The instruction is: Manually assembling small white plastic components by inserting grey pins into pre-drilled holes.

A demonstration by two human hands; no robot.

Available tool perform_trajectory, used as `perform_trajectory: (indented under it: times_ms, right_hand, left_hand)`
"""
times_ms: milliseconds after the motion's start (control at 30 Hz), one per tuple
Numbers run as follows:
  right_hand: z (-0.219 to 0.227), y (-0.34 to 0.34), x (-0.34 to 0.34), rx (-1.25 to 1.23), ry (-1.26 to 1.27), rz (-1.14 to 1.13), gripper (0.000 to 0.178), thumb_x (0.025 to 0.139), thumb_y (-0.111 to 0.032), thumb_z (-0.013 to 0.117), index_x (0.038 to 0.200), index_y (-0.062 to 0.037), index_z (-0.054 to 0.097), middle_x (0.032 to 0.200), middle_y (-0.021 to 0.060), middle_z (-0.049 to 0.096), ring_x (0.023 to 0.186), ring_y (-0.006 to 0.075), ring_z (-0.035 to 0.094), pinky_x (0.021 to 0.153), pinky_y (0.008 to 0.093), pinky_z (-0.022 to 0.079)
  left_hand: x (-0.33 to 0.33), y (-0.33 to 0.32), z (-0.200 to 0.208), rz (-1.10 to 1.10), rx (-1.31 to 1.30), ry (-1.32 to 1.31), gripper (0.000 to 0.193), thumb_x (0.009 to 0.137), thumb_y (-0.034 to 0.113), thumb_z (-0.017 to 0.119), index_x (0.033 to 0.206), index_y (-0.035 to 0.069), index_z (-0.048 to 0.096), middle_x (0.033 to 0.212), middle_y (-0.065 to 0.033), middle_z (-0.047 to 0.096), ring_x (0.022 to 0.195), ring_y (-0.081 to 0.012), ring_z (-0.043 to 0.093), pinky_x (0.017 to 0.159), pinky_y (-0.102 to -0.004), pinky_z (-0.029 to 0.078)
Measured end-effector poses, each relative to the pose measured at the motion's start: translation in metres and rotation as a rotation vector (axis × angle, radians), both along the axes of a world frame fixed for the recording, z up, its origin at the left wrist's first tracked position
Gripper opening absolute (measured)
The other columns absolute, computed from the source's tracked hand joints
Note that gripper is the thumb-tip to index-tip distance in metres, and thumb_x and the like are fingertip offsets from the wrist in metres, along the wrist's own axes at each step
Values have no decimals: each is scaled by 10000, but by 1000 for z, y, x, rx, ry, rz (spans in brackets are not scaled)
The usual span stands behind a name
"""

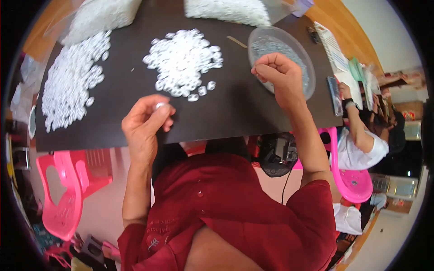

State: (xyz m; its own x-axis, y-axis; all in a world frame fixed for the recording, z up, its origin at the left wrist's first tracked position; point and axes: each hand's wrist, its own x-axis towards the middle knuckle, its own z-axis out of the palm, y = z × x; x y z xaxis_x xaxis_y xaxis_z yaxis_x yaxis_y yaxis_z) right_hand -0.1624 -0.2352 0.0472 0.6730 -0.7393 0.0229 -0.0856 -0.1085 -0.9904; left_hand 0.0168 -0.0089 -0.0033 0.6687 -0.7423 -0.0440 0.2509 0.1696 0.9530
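Note:
My left hand (143, 122) is closed in a pinch on a small white plastic piece (159, 105), just above the near part of the dark table. Beyond it lies a loose heap of similar white oval pieces (181, 61), with a few strays at its near edge. On the right, a clear round bowl (309, 72) holds many small grey metal pieces (276, 46), too fine to name. Over the bowl's left side is my right hand (287, 81), its thumb and fingers pressed together. Whatever sits between those fingertips is too small to make out.
Another spread of white pieces (70, 86) covers the table's left side. Bulging clear bags of white pieces (106, 18) stand at the back. Right of the bowl are a phone-like object (334, 95) and a co-worker's hand (345, 91). A pink chair (63, 203) stands lower left.

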Motion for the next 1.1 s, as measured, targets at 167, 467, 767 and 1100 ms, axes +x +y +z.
perform_trajectory:
  times_ms: [167,467,767,1100]
  right_hand:
    - [-6,55,40,64,-128,165,93,790,-5,616,883,4,613,823,73,646,729,95,568,645,203,422]
    - [-25,102,83,164,-264,308,105,806,5,628,910,21,621,873,73,643,816,115,590,744,242,462]
    - [-22,101,76,86,-244,158,107,798,4,640,902,20,624,871,72,645,801,115,589,725,224,456]
    - [-28,80,41,-13,-124,17,98,788,12,647,885,20,634,823,53,645,745,91,575,666,198,443]
  left_hand:
    - [2,-3,2,-43,-80,56,182,854,25,595,1021,-47,614,804,-92,633,626,-86,559,554,-194,444]
    - [0,10,10,25,-118,137,224,865,16,577,1067,-77,551,829,-159,646,655,-149,615,566,-228,492]
    - [15,14,2,154,139,-471,144,860,61,608,967,-35,613,862,-79,654,684,-113,588,602,-213,463]
    - [55,-3,-2,119,365,-1317,53,735,57,630,788,52,629,678,-102,519,674,-271,562,587,-387,434]
